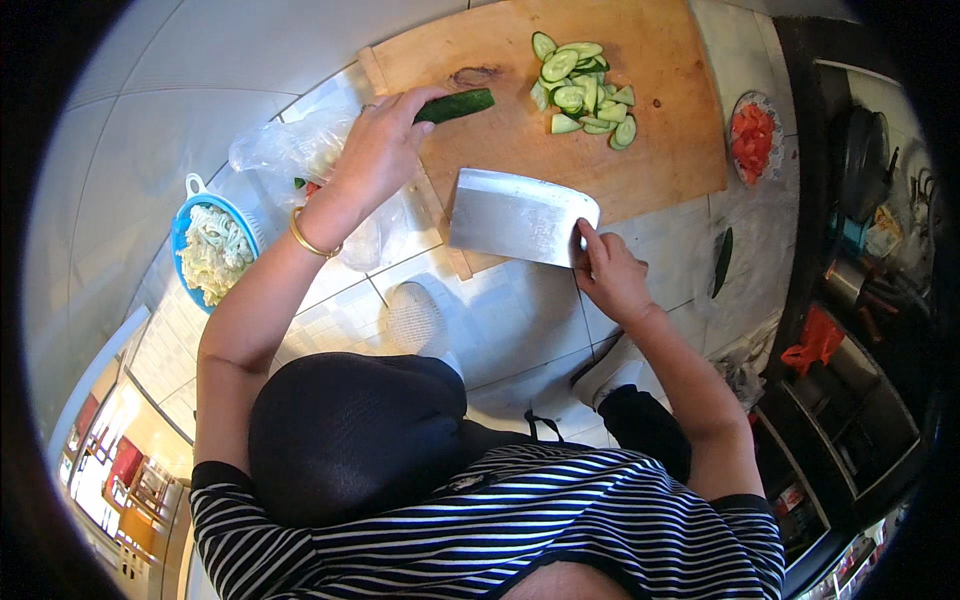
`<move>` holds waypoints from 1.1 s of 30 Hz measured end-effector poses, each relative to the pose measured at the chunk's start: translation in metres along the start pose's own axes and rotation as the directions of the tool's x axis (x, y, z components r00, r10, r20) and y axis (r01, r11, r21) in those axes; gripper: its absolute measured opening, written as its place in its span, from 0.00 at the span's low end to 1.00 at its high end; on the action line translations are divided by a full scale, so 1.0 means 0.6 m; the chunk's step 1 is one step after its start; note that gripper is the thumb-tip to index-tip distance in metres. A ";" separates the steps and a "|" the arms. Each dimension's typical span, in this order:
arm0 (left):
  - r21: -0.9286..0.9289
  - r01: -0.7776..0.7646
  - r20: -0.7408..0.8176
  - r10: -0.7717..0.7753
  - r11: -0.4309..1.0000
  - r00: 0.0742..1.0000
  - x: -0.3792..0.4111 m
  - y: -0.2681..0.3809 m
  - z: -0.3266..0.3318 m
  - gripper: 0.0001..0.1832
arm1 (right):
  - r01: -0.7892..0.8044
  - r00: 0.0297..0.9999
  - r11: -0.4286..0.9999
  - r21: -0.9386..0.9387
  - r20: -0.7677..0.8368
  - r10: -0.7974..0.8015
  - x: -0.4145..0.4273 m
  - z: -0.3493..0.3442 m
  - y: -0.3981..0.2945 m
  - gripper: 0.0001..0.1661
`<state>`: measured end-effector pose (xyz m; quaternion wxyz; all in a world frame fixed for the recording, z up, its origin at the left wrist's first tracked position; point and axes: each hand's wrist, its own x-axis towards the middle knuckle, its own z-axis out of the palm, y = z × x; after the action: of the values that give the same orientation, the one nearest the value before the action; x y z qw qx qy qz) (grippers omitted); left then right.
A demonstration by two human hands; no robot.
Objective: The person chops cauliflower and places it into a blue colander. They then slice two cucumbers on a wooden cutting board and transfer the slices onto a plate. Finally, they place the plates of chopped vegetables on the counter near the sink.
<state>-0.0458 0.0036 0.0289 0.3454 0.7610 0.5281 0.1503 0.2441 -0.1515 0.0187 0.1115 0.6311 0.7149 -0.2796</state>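
My left hand point(390, 142) grips one end of a dark green cucumber piece point(461, 106) over the left side of a wooden cutting board point(660, 60). A metal cleaver point(517, 217) is held in my right hand point(611, 266) at the board's near edge; its broad blade points left, and its handle is mostly hidden by the fingers. Farther up the board, to the right of the cucumber piece, lies a loose pile of cucumber slices point(585, 90). The blade touches neither the cucumber piece nor the slices.
A clear plastic bag point(292, 150) and a blue basket point(178, 244) of pale shredded food are at left. To the right are a patterned plate point(778, 146) of red pieces, a green cucumber point(723, 262) and a dark cabinet point(787, 397). My feet are on the tiled floor.
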 end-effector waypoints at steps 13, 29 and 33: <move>0.324 -0.425 -0.090 0.474 0.845 0.876 -0.004 0.003 0.068 0.17 | -0.201 0.957 0.724 0.660 -0.026 0.289 -0.025 -0.056 -0.013 0.08; 0.285 -0.407 0.013 0.421 0.868 0.907 0.001 0.030 0.080 0.11 | -0.015 0.968 0.973 0.232 -0.240 0.072 -0.028 -0.130 -0.065 0.11; 0.262 -0.406 -0.009 0.423 0.875 0.906 0.008 0.030 0.085 0.11 | -0.016 0.963 0.972 0.235 -0.257 0.078 -0.014 -0.072 -0.042 0.10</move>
<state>-0.0012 -0.0147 0.0041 0.1871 0.8890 0.3786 0.1771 0.2296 -0.1364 0.0652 -0.0522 0.6883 0.6708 -0.2713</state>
